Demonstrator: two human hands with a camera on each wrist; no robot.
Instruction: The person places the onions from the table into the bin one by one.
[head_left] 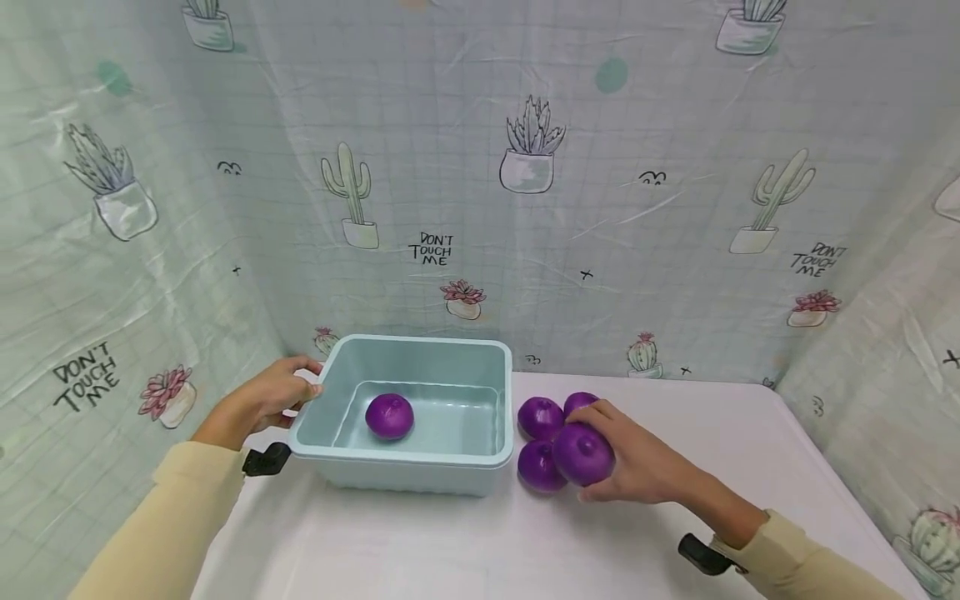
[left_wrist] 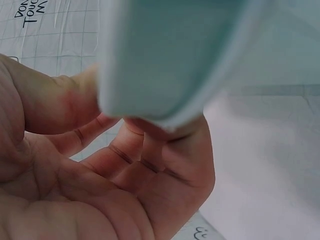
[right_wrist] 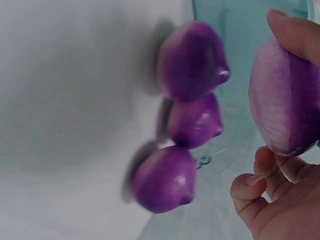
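Observation:
A pale blue plastic tub (head_left: 412, 477) stands on the table with one purple onion (head_left: 389, 417) lying inside it, left of its middle. My left hand (head_left: 274, 395) grips the tub's left rim; in the left wrist view the thumb is on one side of the rim (left_wrist: 150, 112) and curled fingers are on the other. Right of the tub, my right hand (head_left: 637, 457) holds another purple onion (head_left: 583, 455) between thumb and fingers. Three more onions sit close together on the table beside it: a back-left one (head_left: 539, 417), a front one (head_left: 537, 468) and one partly hidden behind the hand (head_left: 578, 402).
The white table (head_left: 420, 550) reaches to a cactus-printed sheet (head_left: 450, 192) hanging close behind the tub. More of this sheet encloses the left and right sides. Each wrist carries a black strap piece (head_left: 266, 459) near the sleeve.

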